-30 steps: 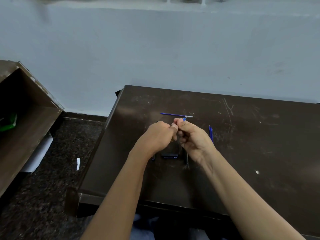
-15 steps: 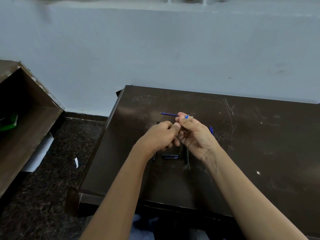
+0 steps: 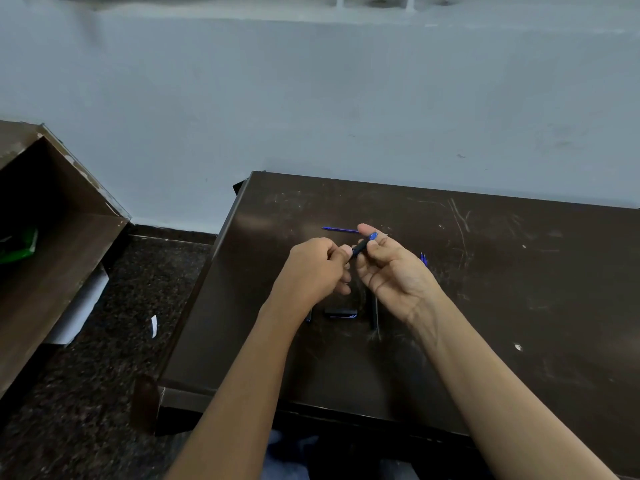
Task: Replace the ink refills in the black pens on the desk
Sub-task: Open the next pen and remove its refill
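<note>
**Pen refill job at the desk, mid-fiddle**

So I'm standing here watching, and the person has both hands up over the middle of the dark brown desk, working on one black pen. The left hand is curled up tight, with its fingertips pinching the left end of the pen. The right hand is palm-up, its thumb and fingers closed round the other end, where a blue cap or tip pokes out. The pen sits tilted between the two hands, clear of the desk.

Down on the desk, just near of the hands, there's a short black piece lying flat, a long black pen body to its right, and a bit of another black part peeking out by the left wrist. Just far of the hands lies a thin blue refill, its right end hidden behind the right thumb. Something small and blue shows just right of the right hand; it's too hidden to tell what it is.

Container-wise, there's an open wooden cabinet on the far left of the room. Inside it I can make out one green thing back in the shadow, and that's all I can see in there. A white sheet leans at its base, and a small white scrap lies on the speckled floor between the cabinet and the desk.
</note>
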`<action>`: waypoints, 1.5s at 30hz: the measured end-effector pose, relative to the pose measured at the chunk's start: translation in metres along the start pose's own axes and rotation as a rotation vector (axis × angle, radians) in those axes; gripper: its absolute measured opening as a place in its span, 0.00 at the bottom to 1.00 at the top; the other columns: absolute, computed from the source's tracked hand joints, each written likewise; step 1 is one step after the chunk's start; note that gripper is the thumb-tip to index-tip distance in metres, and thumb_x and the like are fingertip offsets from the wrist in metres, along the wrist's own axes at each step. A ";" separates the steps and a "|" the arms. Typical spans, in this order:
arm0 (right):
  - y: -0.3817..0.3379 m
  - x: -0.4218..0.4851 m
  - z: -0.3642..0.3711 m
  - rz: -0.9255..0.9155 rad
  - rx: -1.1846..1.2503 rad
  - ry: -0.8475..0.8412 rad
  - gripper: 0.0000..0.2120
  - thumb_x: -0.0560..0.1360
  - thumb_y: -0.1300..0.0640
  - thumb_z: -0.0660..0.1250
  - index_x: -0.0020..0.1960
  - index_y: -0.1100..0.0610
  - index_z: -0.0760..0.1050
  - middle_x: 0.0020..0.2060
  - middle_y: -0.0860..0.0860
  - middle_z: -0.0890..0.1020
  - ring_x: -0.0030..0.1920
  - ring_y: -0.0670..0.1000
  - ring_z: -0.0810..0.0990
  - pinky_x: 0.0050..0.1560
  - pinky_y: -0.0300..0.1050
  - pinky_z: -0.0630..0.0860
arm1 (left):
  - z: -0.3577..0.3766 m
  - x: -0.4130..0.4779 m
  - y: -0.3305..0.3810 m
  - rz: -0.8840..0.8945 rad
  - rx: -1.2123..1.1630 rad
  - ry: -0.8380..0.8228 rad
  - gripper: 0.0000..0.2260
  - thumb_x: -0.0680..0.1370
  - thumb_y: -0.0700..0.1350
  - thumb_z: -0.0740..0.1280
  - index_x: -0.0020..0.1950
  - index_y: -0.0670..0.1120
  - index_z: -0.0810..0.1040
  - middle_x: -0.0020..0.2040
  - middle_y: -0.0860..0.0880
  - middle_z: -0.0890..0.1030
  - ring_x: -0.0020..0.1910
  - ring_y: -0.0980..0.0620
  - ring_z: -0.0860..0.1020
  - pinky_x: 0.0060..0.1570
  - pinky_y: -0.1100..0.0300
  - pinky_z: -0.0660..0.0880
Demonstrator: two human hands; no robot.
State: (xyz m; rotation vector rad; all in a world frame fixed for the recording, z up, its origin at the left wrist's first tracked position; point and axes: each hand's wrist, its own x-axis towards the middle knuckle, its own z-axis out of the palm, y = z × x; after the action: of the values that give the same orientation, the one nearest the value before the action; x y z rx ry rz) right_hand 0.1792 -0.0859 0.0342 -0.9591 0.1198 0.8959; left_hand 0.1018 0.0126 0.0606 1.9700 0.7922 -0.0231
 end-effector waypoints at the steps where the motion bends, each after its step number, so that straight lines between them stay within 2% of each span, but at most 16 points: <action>1: 0.000 -0.001 0.001 -0.001 -0.019 0.002 0.10 0.79 0.65 0.59 0.50 0.59 0.78 0.37 0.53 0.77 0.37 0.47 0.74 0.37 0.34 0.78 | 0.000 -0.001 0.001 0.014 0.029 0.000 0.13 0.81 0.50 0.58 0.37 0.50 0.71 0.39 0.50 0.83 0.31 0.58 0.79 0.31 0.67 0.69; 3: 0.002 -0.003 0.002 -0.004 -0.057 0.011 0.05 0.77 0.63 0.64 0.49 0.60 0.79 0.36 0.52 0.77 0.34 0.47 0.74 0.35 0.35 0.77 | -0.001 -0.001 0.001 0.042 0.068 0.007 0.13 0.82 0.50 0.57 0.38 0.50 0.71 0.40 0.49 0.83 0.30 0.59 0.77 0.31 0.68 0.67; 5: 0.004 -0.002 0.001 -0.005 -0.081 0.029 0.04 0.76 0.64 0.66 0.48 0.60 0.78 0.37 0.52 0.79 0.34 0.46 0.75 0.35 0.35 0.77 | -0.002 -0.001 0.000 0.055 0.076 -0.002 0.10 0.82 0.48 0.57 0.42 0.49 0.73 0.40 0.50 0.83 0.29 0.60 0.75 0.29 0.70 0.65; 9: 0.002 0.001 -0.001 0.010 -0.080 0.025 0.15 0.77 0.72 0.56 0.53 0.57 0.76 0.48 0.51 0.83 0.42 0.46 0.80 0.43 0.38 0.76 | -0.002 -0.001 -0.002 0.064 0.064 -0.019 0.08 0.82 0.47 0.56 0.49 0.50 0.73 0.39 0.50 0.82 0.29 0.60 0.75 0.29 0.70 0.66; 11: -0.001 0.000 -0.001 0.017 -0.082 0.003 0.17 0.77 0.72 0.53 0.54 0.57 0.76 0.51 0.51 0.82 0.45 0.47 0.80 0.46 0.39 0.75 | -0.003 -0.001 -0.002 0.062 0.047 -0.026 0.08 0.82 0.47 0.55 0.50 0.49 0.74 0.39 0.50 0.81 0.29 0.60 0.76 0.30 0.70 0.66; 13: -0.001 0.000 -0.001 0.032 -0.084 0.011 0.12 0.78 0.68 0.57 0.54 0.58 0.77 0.47 0.51 0.82 0.42 0.47 0.78 0.46 0.39 0.74 | -0.003 -0.001 -0.001 0.059 0.039 -0.030 0.08 0.82 0.47 0.55 0.50 0.50 0.74 0.39 0.50 0.81 0.29 0.60 0.75 0.30 0.71 0.66; 16: 0.001 0.001 -0.001 0.038 -0.128 0.057 0.04 0.76 0.64 0.65 0.48 0.58 0.78 0.38 0.51 0.80 0.37 0.45 0.76 0.43 0.37 0.75 | -0.002 0.000 -0.001 0.049 0.036 -0.044 0.08 0.82 0.47 0.56 0.51 0.49 0.74 0.38 0.50 0.81 0.30 0.59 0.76 0.32 0.68 0.67; 18: 0.002 0.002 -0.002 0.032 -0.145 0.078 0.06 0.76 0.66 0.64 0.48 0.59 0.78 0.38 0.51 0.79 0.36 0.45 0.76 0.43 0.37 0.75 | -0.002 0.000 -0.001 0.043 0.047 -0.052 0.08 0.82 0.46 0.56 0.52 0.49 0.74 0.38 0.51 0.81 0.30 0.59 0.76 0.31 0.67 0.67; 22: 0.001 0.001 -0.002 0.035 -0.101 0.063 0.15 0.77 0.73 0.56 0.50 0.57 0.77 0.43 0.51 0.82 0.38 0.45 0.78 0.43 0.38 0.75 | -0.003 -0.001 0.000 0.047 0.063 -0.045 0.06 0.82 0.46 0.57 0.52 0.50 0.73 0.38 0.52 0.80 0.29 0.60 0.74 0.29 0.70 0.65; 24: -0.001 0.001 -0.002 0.037 -0.092 0.050 0.17 0.76 0.73 0.54 0.51 0.57 0.77 0.44 0.51 0.82 0.39 0.46 0.78 0.43 0.39 0.75 | -0.003 -0.001 0.001 0.046 0.067 -0.051 0.06 0.82 0.46 0.57 0.52 0.50 0.73 0.39 0.52 0.80 0.29 0.60 0.73 0.30 0.69 0.65; 28: -0.001 0.000 -0.002 0.082 -0.103 0.047 0.04 0.77 0.63 0.64 0.48 0.60 0.78 0.39 0.52 0.80 0.38 0.46 0.77 0.42 0.37 0.76 | -0.004 -0.001 0.001 0.040 0.058 -0.059 0.06 0.82 0.46 0.57 0.51 0.50 0.73 0.37 0.52 0.80 0.29 0.60 0.73 0.30 0.69 0.65; 31: 0.003 0.001 -0.002 0.079 -0.142 0.083 0.03 0.76 0.63 0.66 0.43 0.59 0.76 0.36 0.52 0.78 0.35 0.45 0.75 0.36 0.34 0.76 | -0.003 -0.001 0.001 0.042 0.081 -0.069 0.07 0.82 0.46 0.57 0.52 0.50 0.74 0.37 0.53 0.80 0.28 0.60 0.73 0.29 0.70 0.65; 37: -0.002 0.004 -0.004 -0.005 0.017 0.114 0.12 0.79 0.70 0.56 0.49 0.57 0.74 0.42 0.50 0.80 0.42 0.46 0.78 0.44 0.37 0.75 | -0.004 0.001 -0.001 0.026 0.103 -0.080 0.10 0.82 0.45 0.55 0.56 0.49 0.75 0.36 0.53 0.79 0.32 0.59 0.72 0.37 0.63 0.68; 42: -0.012 0.009 -0.013 -0.090 0.174 0.232 0.12 0.79 0.70 0.56 0.49 0.57 0.74 0.43 0.51 0.80 0.42 0.47 0.79 0.48 0.40 0.75 | -0.007 0.000 0.000 -0.010 0.120 -0.118 0.11 0.83 0.43 0.54 0.55 0.48 0.76 0.38 0.52 0.77 0.32 0.59 0.72 0.33 0.66 0.67; 45: -0.020 0.011 -0.023 -0.168 0.271 0.310 0.12 0.79 0.69 0.57 0.49 0.56 0.75 0.43 0.50 0.80 0.42 0.47 0.79 0.50 0.41 0.76 | -0.012 0.001 -0.006 -0.037 0.177 -0.076 0.10 0.82 0.42 0.55 0.53 0.48 0.75 0.42 0.49 0.79 0.36 0.57 0.75 0.38 0.62 0.72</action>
State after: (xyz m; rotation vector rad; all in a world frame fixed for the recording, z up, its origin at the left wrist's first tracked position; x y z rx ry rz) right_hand 0.2071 -0.1011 0.0288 -0.8341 0.4091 0.5552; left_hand 0.0955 0.0248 0.0616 2.1070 0.7997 -0.1954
